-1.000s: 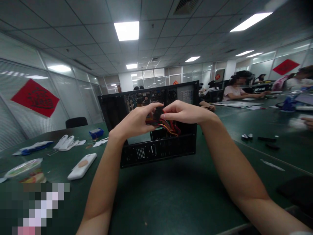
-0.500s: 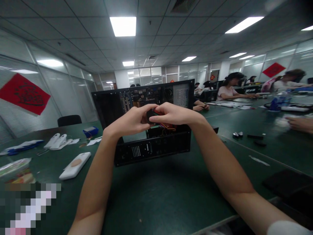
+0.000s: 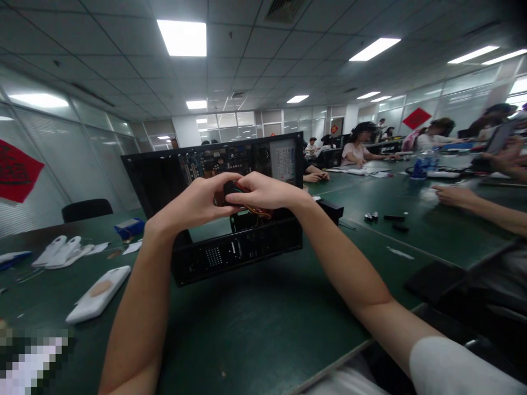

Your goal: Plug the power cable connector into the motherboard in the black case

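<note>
A black computer case (image 3: 239, 248) stands open-sided in front of me, tilted, with a motherboard (image 3: 216, 159) and a labelled power supply (image 3: 283, 160) inside. Coloured cables (image 3: 260, 212) run through its middle. My left hand (image 3: 201, 200) and my right hand (image 3: 269, 192) meet in front of the opening, fingers curled round part of the cable bundle. Thumbs and fingertips nearly touch. Exactly what lies between the fingertips is partly hidden by the hands.
A white phone-like object (image 3: 99, 293) lies at left, near white slippers-shaped pieces (image 3: 61, 252) and a blue box (image 3: 129, 229). Small black parts (image 3: 394, 218) lie at right. Another person's hand (image 3: 455, 196) rests over the table (image 3: 247, 329) at right; other people sit beyond.
The view has swung right, so the case and my hands appear further left. Both hands keep their closed hold at the cables. A co-worker's arm shows more at the right.
</note>
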Motion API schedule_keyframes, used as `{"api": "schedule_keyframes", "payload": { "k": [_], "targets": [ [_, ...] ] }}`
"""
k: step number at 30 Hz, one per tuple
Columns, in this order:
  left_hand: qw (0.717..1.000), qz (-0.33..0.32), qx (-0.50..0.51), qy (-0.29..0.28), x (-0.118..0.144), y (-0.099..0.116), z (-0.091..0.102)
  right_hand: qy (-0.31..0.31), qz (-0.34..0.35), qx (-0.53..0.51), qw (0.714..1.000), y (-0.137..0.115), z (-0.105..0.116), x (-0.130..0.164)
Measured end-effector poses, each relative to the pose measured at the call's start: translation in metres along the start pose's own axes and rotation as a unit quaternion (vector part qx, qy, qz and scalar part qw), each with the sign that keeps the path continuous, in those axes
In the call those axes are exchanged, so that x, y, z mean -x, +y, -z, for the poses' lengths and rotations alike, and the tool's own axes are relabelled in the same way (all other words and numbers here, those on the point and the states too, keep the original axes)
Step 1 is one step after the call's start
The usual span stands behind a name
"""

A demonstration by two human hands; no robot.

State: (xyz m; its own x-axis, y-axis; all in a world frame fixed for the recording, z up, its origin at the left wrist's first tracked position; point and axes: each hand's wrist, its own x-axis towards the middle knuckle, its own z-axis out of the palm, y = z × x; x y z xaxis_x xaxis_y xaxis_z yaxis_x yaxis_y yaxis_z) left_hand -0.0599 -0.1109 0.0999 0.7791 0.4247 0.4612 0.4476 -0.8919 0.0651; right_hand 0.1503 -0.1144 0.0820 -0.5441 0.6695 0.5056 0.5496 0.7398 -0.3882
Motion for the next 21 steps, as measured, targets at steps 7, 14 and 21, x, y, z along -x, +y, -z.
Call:
{"api": "schedule_keyframes", "payload": {
  "k": [7,14,21],
  "targets": [
    [0.999,-0.007,-0.007,0.036,0.0,-0.006,0.0,-0.014,0.006,-0.021,1.0,0.001,-0.002,-0.002],
    [0.998,-0.011,-0.016,0.056,0.0,-0.003,-0.001,-0.024,0.014,-0.028,0.999,-0.003,0.0,0.002],
    [0.998,-0.026,-0.034,0.05,0.001,-0.002,-0.002,-0.064,-0.014,-0.03,0.997,-0.01,0.003,0.005]
  ]
}}
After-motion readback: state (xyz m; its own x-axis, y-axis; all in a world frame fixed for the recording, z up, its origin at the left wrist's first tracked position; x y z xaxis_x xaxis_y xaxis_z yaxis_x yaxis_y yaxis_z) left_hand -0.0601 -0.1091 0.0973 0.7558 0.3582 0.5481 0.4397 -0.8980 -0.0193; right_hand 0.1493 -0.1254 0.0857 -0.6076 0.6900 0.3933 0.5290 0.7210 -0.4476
